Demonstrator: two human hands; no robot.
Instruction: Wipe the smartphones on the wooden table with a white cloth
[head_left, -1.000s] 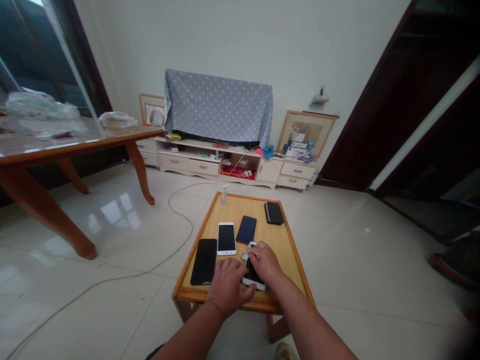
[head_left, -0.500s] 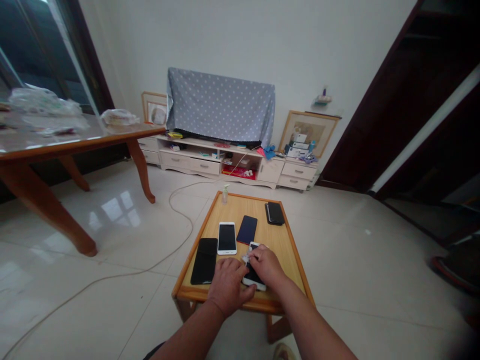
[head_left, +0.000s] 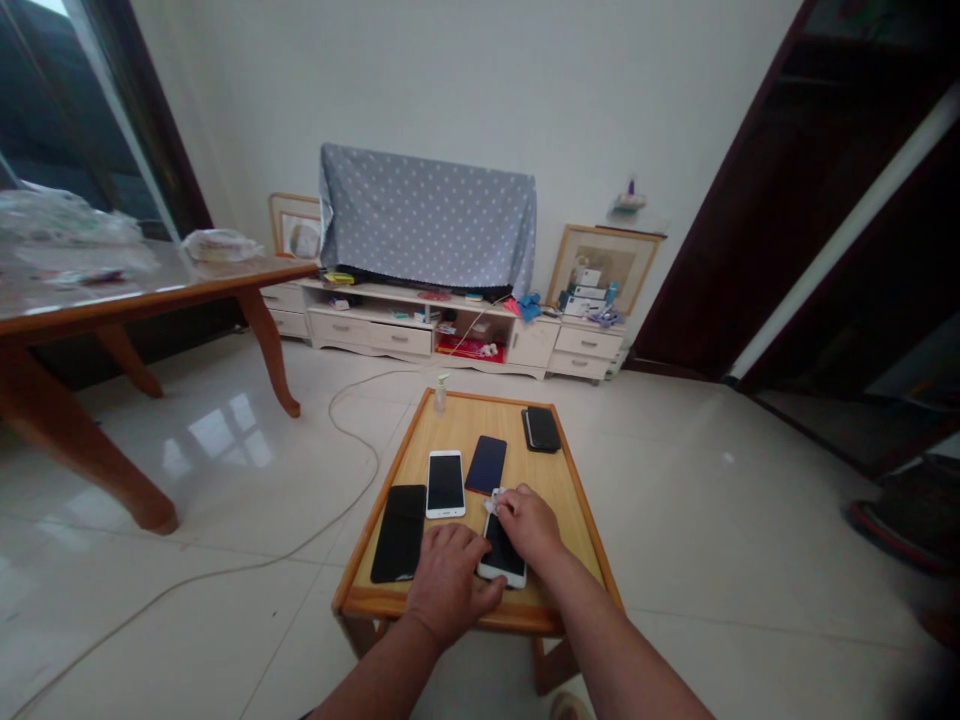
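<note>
A white smartphone point(head_left: 504, 556) with a dark screen lies near the front of the small wooden table. My left hand point(head_left: 450, 578) grips its near left side, the thumb at the bottom edge and the fingers along the left edge. Pinched in my right hand point(head_left: 529, 522) is a crumpled white tissue point(head_left: 490, 503), pressed on the phone's far end. Left of my hands lies a large black phone point(head_left: 399, 535). Farther up are another white phone point(head_left: 445, 484) and a dark blue phone point(head_left: 486, 464), both flat.
The wooden table point(head_left: 517, 408) also bears a small pump bottle point(head_left: 440, 394) at its far left corner and stacked black phones point(head_left: 541, 428) at the far right. A cable point(head_left: 300, 545) runs across the floor. A bigger table point(head_left: 202, 285) stands left, a low cabinet point(head_left: 532, 343) beyond.
My right hand has slid the tissue toward the phone's far end. My left hand keeps its grip on the phone. The whole view has shifted slightly.
</note>
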